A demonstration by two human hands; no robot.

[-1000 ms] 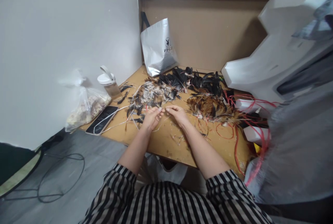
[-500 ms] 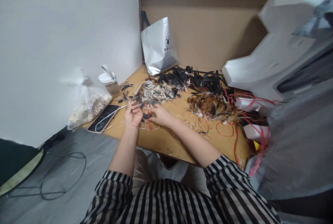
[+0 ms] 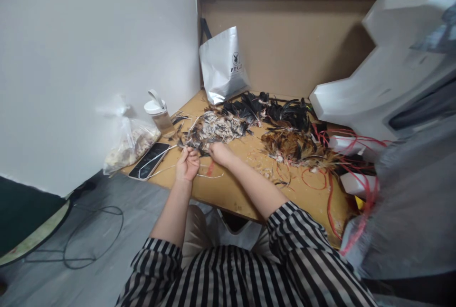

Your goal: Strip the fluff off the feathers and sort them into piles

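At the near edge of a feather pile, my left hand is closed in a pinch, with dark feathers showing at its fingertips. A thin white cord runs up beside that hand. My right hand is closed and turned down at the front of the pale and brown feather pile; its fingertips are hidden, so what they hold cannot be made out. On the table just below, between the hands, lies a short red strip.
Black feathers and a brown feather bundle lie to the right, with red strings beyond. A phone, a lidded cup and a plastic bag stand left. Behind is a silver bag.
My right hand has moved slightly forward, from beside the red strip to the feather pile. The red strip now lies uncovered. Dark feathers now show at my left fingertips. The whole view has shifted a little.
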